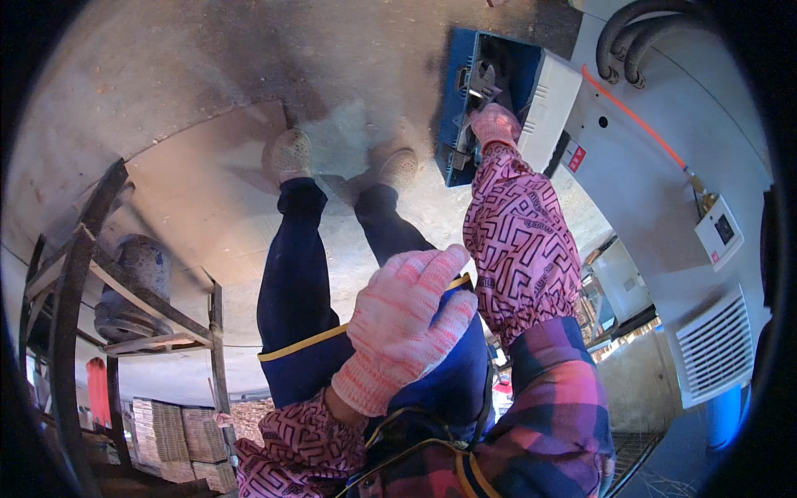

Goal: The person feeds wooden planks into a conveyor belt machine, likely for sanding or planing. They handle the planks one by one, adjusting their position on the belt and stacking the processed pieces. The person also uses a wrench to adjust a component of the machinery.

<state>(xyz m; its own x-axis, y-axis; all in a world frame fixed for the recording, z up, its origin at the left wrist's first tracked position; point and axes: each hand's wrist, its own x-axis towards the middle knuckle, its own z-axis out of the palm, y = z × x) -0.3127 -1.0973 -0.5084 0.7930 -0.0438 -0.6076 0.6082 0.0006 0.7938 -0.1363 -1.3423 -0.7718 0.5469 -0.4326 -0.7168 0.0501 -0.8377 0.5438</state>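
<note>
My right hand (496,126), in a pink and white knit glove, reaches into a blue tool box (455,166) with a pale lid or side panel. Its fingers are curled at the lower end of a grey metal tool with a jaw-like head, seemingly an adjustable wrench (483,86). The glove hides part of the grip. Other metal pieces lie in the box, too dark to tell apart. In front of my lap hovers my left hand (407,328), gloved alike, its fingers stretched out side by side and the thumb apart. Nothing shows in it.
On the right stands a grey machine cabinet (656,191) with an orange hose (635,120), black hoses and a white vent (716,344). A metal rack (149,299) holding a dark cylinder (137,282) is at left. Stacked bundles (178,432) sit behind it. Brown board (199,158) covers part of the floor.
</note>
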